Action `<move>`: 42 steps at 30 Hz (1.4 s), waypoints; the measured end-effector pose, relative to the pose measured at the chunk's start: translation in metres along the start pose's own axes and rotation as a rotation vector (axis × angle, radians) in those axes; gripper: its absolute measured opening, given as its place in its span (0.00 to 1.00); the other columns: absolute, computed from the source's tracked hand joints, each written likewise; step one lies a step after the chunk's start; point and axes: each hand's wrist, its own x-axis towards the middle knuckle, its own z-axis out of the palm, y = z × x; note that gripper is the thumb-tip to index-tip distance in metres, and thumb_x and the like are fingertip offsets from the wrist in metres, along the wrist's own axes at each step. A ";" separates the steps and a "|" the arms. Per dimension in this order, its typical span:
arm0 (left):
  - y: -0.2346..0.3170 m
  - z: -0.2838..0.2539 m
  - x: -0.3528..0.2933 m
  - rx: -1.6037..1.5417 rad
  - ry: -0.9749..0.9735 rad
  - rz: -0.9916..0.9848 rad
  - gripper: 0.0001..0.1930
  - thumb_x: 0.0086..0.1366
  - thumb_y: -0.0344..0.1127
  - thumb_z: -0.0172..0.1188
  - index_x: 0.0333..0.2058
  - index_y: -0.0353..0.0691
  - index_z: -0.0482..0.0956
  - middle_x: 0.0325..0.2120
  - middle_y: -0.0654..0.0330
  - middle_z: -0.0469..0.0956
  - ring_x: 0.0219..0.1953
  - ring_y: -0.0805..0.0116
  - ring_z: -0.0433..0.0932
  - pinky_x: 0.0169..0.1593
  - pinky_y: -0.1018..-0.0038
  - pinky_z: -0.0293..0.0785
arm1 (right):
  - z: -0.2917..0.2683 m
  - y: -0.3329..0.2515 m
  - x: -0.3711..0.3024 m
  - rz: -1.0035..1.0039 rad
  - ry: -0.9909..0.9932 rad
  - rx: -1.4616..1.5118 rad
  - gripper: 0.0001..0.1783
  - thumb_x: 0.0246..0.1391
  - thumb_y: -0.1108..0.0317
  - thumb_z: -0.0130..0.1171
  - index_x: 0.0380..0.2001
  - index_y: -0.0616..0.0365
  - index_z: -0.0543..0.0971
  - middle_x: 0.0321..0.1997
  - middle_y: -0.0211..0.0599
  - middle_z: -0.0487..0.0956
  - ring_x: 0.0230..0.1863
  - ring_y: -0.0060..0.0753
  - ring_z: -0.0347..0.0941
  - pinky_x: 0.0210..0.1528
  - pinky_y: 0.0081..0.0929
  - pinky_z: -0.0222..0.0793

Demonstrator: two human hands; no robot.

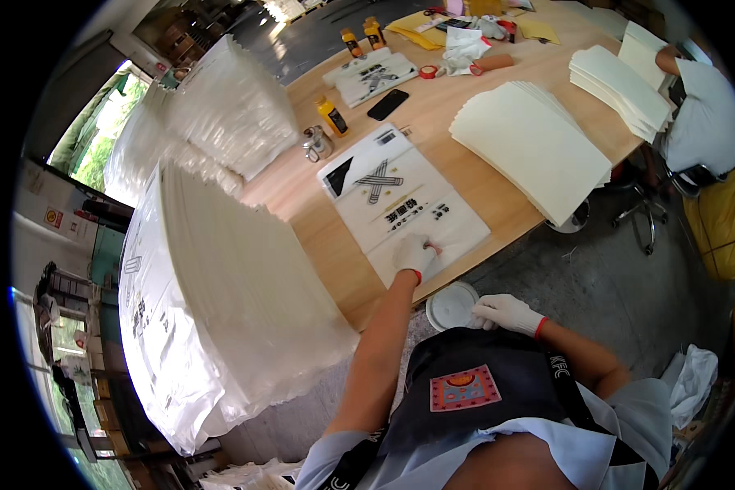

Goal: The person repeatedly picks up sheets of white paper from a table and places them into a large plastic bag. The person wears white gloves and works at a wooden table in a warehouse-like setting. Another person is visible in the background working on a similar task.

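My left hand point(412, 255), in a white glove with a red cuff, rests on the near end of a flat stack of printed clear plastic bags point(443, 189). Its fingers are curled against the top plastic bag, and a bare fingertip shows at the glove's right side. Above my lap, beside a round white lid or tub point(452, 306), my right hand point(506, 314) is held off the table. It wears the same kind of glove, fingers bent in, and nothing shows in them.
A tall pile of plastic-wrapped packs point(237, 286) stands at left. Cream paper sheets point(531, 147) lie fanned at right. Farther back are a metal pot point(317, 144), a yellow bottle point(331, 116), a black phone point(388, 104) and another bag stack point(374, 79). A person point(706, 114) sits at far right.
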 end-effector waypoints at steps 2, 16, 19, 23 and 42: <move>-0.015 0.006 0.010 -0.043 -0.035 0.035 0.09 0.55 0.42 0.57 0.29 0.46 0.81 0.34 0.52 0.78 0.38 0.55 0.76 0.41 0.62 0.70 | 0.000 0.012 0.000 0.006 0.033 0.021 0.18 0.59 0.56 0.49 0.34 0.61 0.77 0.29 0.35 0.79 0.28 0.24 0.75 0.33 0.21 0.71; -0.014 -0.041 0.008 -0.040 0.299 0.233 0.11 0.62 0.43 0.53 0.33 0.43 0.77 0.31 0.54 0.78 0.35 0.57 0.77 0.39 0.64 0.71 | -0.017 -0.084 0.139 -0.343 0.380 0.051 0.25 0.57 0.48 0.49 0.39 0.62 0.77 0.29 0.36 0.79 0.34 0.31 0.76 0.36 0.29 0.71; -0.013 -0.056 0.020 -0.795 0.336 0.233 0.07 0.63 0.36 0.54 0.36 0.40 0.75 0.29 0.60 0.78 0.35 0.68 0.78 0.35 0.70 0.73 | -0.027 -0.077 0.166 -0.292 0.347 0.088 0.26 0.55 0.46 0.49 0.42 0.58 0.77 0.32 0.37 0.79 0.38 0.32 0.75 0.39 0.31 0.70; 0.030 -0.116 0.010 -1.444 0.270 0.300 0.11 0.63 0.31 0.56 0.43 0.37 0.70 0.31 0.64 0.76 0.34 0.76 0.75 0.30 0.79 0.71 | -0.064 -0.012 0.157 -0.208 0.566 -0.628 0.27 0.55 0.43 0.47 0.40 0.55 0.77 0.32 0.37 0.79 0.35 0.30 0.75 0.37 0.30 0.69; 0.142 -0.044 -0.088 -0.457 0.084 0.721 0.17 0.54 0.25 0.56 0.44 0.41 0.75 0.33 0.54 0.77 0.38 0.64 0.76 0.41 0.72 0.72 | -0.046 -0.076 0.060 -0.275 0.323 -0.801 0.14 0.53 0.58 0.49 0.41 0.49 0.74 0.37 0.32 0.77 0.43 0.32 0.73 0.43 0.36 0.68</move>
